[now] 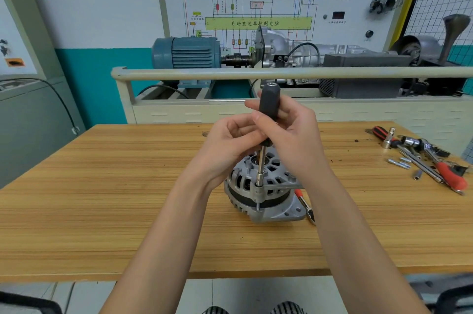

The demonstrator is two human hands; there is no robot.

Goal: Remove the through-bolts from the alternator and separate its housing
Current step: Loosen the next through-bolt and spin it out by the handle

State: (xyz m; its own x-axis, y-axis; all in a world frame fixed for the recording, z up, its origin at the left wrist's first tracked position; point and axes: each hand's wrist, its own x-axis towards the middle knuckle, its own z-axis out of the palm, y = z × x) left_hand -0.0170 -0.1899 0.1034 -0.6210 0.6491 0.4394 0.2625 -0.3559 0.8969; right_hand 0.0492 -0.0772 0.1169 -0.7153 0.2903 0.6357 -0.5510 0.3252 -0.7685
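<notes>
Currently both hands are wrapping the nut driver handle, right hand high, left hand low, keeping its socket plumb on a through-bolt; alternator is sitting mid-workbench, loose bolts parked aside, probably already out.

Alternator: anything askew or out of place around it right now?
Nothing damaged or spilled. The alternator sits flat on the table, driver upright on a through-bolt. One oddity: a red-handled tool lies partly tucked against the housing's right side, and could snag when it separates.
</notes>
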